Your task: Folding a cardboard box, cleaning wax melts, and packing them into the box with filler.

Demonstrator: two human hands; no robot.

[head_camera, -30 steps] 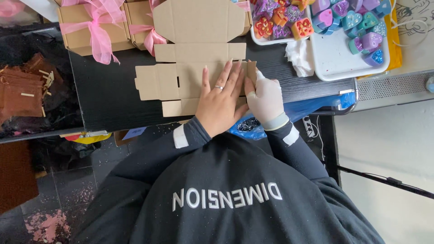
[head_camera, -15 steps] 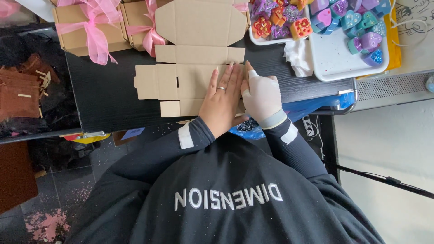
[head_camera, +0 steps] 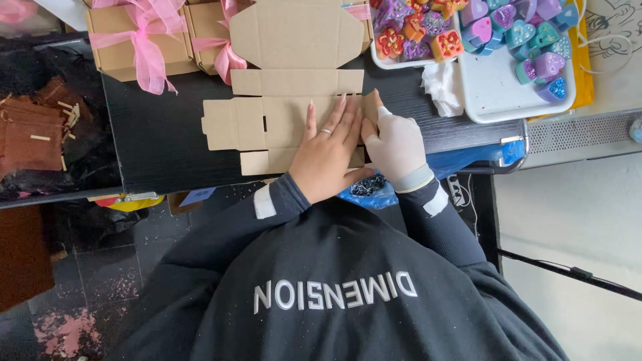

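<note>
A flat, unfolded brown cardboard box blank (head_camera: 287,100) lies on the black table (head_camera: 154,134). My bare left hand (head_camera: 328,150), with a ring on one finger, lies flat on the blank's right part, fingers stretched and close together. My right hand (head_camera: 396,144), in a white glove, is beside it at the blank's right edge. Its thumb and fingers are curled on a small side flap (head_camera: 370,107) that stands up from the table.
Closed cardboard boxes tied with pink ribbon (head_camera: 144,40) stand at the back left. A white tray (head_camera: 495,93) with several coloured heart and square shapes sits at the back right, with white tissue (head_camera: 441,87) beside it. Brown pouches (head_camera: 30,134) lie far left. A blue bag (head_camera: 374,190) hangs below the table edge.
Both hands stay on the right part of the blank. The gloved right hand has closed a little more onto the side flap, which now stands higher.
</note>
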